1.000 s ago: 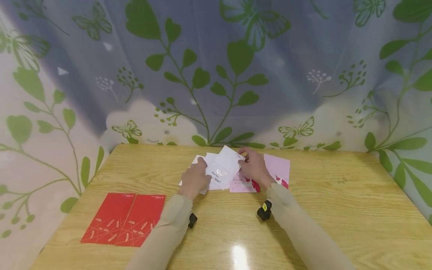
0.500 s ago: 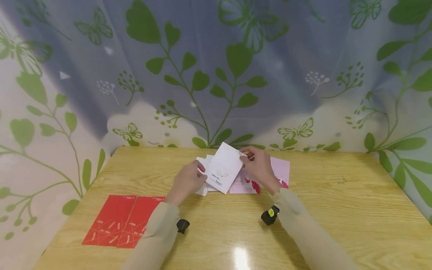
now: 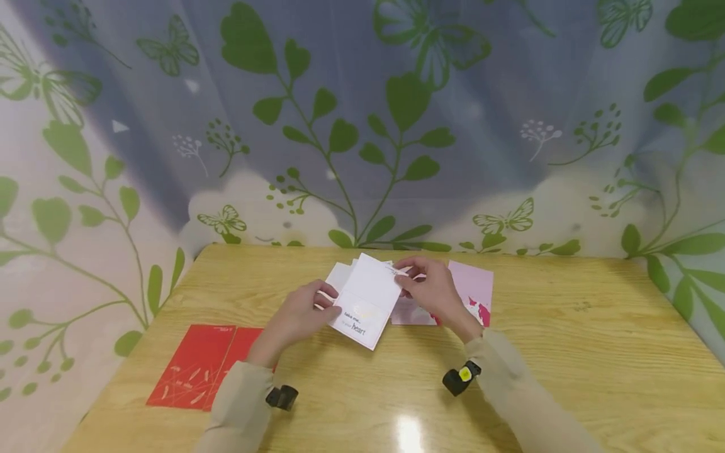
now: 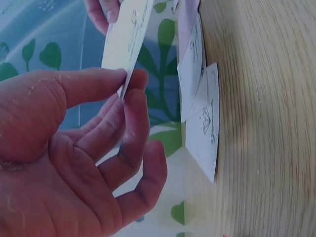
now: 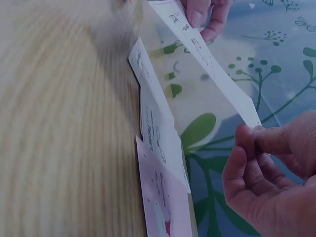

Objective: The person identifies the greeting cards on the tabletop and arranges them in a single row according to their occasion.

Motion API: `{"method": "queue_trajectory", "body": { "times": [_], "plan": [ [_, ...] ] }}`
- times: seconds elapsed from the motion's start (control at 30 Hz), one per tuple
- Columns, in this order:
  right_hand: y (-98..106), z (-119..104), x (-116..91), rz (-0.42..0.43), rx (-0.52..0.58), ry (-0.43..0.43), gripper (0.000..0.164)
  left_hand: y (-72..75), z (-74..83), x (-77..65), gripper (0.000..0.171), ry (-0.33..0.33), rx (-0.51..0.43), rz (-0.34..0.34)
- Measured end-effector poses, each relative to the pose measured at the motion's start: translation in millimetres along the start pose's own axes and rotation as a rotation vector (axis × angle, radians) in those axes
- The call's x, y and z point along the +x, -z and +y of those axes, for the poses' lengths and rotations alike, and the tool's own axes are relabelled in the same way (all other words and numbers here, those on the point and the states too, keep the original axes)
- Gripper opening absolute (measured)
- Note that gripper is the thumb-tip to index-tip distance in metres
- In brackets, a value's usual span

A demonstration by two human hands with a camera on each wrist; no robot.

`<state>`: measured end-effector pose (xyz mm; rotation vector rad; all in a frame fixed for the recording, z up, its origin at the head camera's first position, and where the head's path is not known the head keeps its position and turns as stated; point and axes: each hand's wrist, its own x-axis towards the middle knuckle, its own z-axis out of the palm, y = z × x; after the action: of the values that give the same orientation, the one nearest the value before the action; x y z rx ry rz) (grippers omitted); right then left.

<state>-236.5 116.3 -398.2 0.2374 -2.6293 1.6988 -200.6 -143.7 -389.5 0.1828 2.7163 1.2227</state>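
A white card point(image 3: 369, 299) with wings and the words "take me to your heart" is held tilted above the table in the head view. My left hand point(image 3: 303, 311) pinches its left edge between thumb and fingers. At its upper right corner, my right hand point(image 3: 433, 286) pinches it. In the right wrist view, the card point(image 5: 217, 69) bends near my right fingertips. Behind it lie several overlapping white cards point(image 3: 337, 274), partly hidden; the left wrist view shows a drawing on one white card point(image 4: 203, 123). Beside them, a pink card point(image 3: 472, 286) with red figures is partly covered by my right hand.
Two red cards point(image 3: 192, 362) with pale prints lie side by side at the left; my left forearm covers part of one. The wooden table point(image 3: 566, 352) ends at a leaf-patterned curtain point(image 3: 487, 138) behind. A black wrist camera point(image 3: 461, 377) sits on each wrist.
Both hands have lifted the white card off the pile and drawn it toward me. My left hand has shifted left and nearer, from the pile to the card's edge.
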Motion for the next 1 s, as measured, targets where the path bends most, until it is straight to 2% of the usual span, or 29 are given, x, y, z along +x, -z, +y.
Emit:
{"method": "queue_trajectory", "body": {
  "times": [0.13, 0.27, 0.4, 0.5, 0.57, 0.67, 0.83, 1.0],
  "plan": [
    [-9, -2, -8, -0.045, 0.056, 0.007, 0.021, 6.8, -2.3, -3.4, 0.026, -0.013, -0.013, -0.015],
    [-19, -1, -16, -0.086, 0.078, 0.013, 0.019, 11.9, -3.0, -5.3, 0.039, -0.034, -0.01, -0.033],
    [-28, -2, -23, -0.117, 0.092, -0.009, 0.019, 15.9, -6.2, -5.1, 0.056, -0.086, -0.001, -0.075],
    [-33, -6, -27, -0.141, 0.098, -0.026, 0.019, 19.6, -11.3, -4.5, 0.061, -0.135, 0.01, -0.106],
    [-37, -9, -29, -0.156, 0.091, -0.032, 0.019, 22.6, -14.6, -4.6, 0.059, -0.162, 0.025, -0.119],
    [-44, -12, -31, -0.176, 0.084, -0.027, 0.018, 27.2, -20.0, -4.4, 0.048, -0.188, 0.052, -0.129],
    [-56, -9, -34, -0.216, 0.061, -0.014, 0.016, 33.2, -27.4, -4.0, 0.026, -0.173, 0.095, -0.136],
    [-69, -7, -34, -0.285, 0.037, 0.004, 0.016, 37.1, -36.9, -4.8, 0.02, -0.163, 0.164, -0.134]
  ]
}}
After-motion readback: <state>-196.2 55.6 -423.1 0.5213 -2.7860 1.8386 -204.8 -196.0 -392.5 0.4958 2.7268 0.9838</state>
